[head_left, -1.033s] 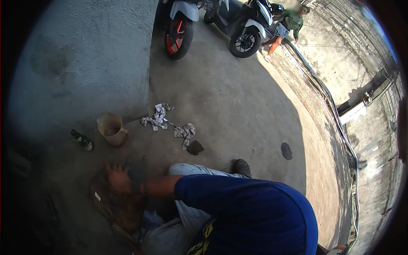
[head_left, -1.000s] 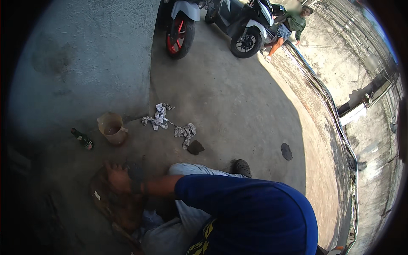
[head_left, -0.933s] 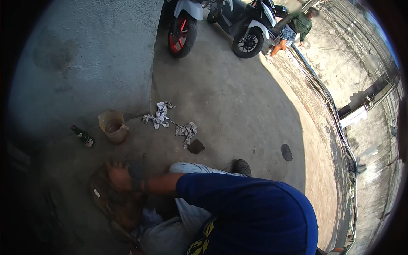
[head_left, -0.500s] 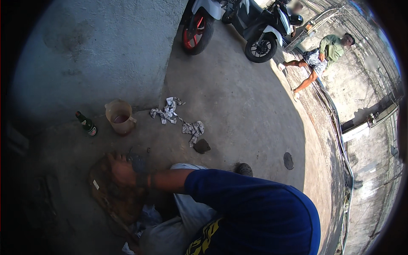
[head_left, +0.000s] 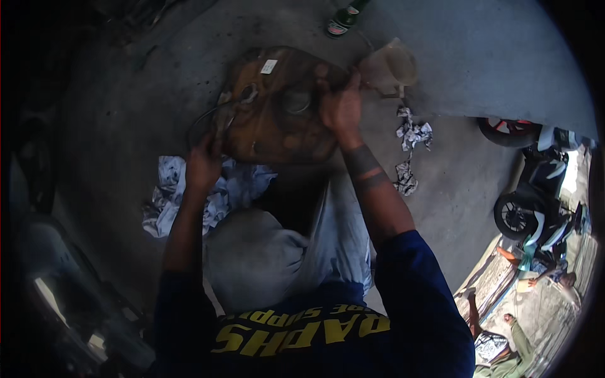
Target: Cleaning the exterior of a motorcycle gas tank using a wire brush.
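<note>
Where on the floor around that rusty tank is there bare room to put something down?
Bare concrete lies left of the rusty tank, above the crumpled cloth, and on the lit floor between the paper scraps and the motorbikes. It is crowded at the tank's top right, where the right hand, the plastic jug and the green bottle sit close together.

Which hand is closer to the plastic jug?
The right hand: it grips the tank's far edge right beside the jug. The left hand holds the tank's near left edge, well away.
</note>
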The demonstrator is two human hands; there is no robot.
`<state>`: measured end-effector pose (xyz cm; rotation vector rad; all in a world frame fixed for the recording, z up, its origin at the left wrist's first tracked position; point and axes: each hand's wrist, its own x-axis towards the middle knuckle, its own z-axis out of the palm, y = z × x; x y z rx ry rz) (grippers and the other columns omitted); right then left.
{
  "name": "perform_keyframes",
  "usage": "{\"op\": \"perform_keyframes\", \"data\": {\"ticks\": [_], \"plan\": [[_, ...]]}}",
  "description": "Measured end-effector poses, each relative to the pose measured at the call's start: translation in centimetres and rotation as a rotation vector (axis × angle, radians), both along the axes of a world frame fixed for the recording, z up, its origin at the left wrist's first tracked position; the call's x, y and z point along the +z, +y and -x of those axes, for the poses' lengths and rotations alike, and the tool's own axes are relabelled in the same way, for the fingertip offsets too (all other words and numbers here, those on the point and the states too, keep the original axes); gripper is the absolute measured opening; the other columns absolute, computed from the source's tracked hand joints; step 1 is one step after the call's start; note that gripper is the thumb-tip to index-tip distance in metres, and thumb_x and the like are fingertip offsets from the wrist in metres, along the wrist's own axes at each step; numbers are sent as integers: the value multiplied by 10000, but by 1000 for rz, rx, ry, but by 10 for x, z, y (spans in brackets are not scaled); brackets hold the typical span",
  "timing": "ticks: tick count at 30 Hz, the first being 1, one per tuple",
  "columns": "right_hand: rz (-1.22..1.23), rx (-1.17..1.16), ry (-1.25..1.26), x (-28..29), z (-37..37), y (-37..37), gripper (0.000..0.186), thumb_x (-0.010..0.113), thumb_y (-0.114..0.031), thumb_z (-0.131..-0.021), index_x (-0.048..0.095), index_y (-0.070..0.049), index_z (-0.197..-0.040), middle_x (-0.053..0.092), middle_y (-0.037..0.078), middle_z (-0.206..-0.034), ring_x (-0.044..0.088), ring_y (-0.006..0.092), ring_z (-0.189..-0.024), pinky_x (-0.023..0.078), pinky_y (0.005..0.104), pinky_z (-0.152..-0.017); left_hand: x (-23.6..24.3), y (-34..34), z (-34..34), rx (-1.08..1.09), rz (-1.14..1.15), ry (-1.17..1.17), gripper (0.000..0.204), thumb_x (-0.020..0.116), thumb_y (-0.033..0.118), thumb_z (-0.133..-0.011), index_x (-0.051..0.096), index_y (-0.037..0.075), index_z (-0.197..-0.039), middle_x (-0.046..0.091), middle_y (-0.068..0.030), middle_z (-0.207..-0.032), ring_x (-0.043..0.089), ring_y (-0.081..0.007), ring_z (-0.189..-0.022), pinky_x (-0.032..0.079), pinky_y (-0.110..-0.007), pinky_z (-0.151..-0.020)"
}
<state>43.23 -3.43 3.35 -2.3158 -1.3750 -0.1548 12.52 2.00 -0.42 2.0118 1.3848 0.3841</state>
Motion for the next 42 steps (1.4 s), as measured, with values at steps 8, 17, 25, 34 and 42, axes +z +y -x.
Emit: {"op": "perform_keyframes", "data": {"ticks": [8, 17, 25, 34, 42], "plan": [[34, -119, 262, 20, 6, 5, 748, 690, -405, -885, 419, 76, -1390, 516, 331, -1328, 516, 431, -1243, 405, 447, -1046, 16, -48, 33, 130, 219, -236, 400, 628, 165, -926, 605, 26, -1300, 688, -223, -1113, 677, -321, -1053, 508, -368, -904], [-44, -187, 312, 13, -15, -1, 791, 743, -347, -865, 376, 70, -1427, 536, 305, -1330, 520, 402, -1260, 378, 412, -1073, 10, 10, -9, 118, 131, -276, 391, 635, 202, -917, 624, 9, -1256, 657, -228, -1201, 647, -338, -1121, 489, -379, -966], [-1, -118, 439, 14, -2, 8, 792, 730, -371, -872, 368, 46, -1440, 509, 309, -1371, 465, 397, -1324, 346, 414, -1098, 5, 64, -48, 219, 215, -221, 442, 639, 237, -912, 605, 23, -1297, 651, -246, -1197, 648, -348, -1114, 485, -376, -966], [-20, -163, 420, 28, 4, 7, 752, 735, -307, -870, 377, 52, -1425, 516, 296, -1365, 503, 404, -1281, 376, 420, -1074, 6, -29, 9, 161, 138, -139, 397, 610, 179, -913, 614, 1, -1267, 673, -258, -1077, 679, -377, -984, 527, -400, -861], [-13, -191, 401, 15, -6, 1, 752, 726, -288, -875, 359, 58, -1433, 475, 288, -1409, 452, 403, -1330, 347, 420, -1103, 21, -19, 17, 216, 153, -70, 372, 627, 168, -918, 626, 49, -1271, 664, -198, -1170, 671, -354, -1029, 538, -377, -872]]}}
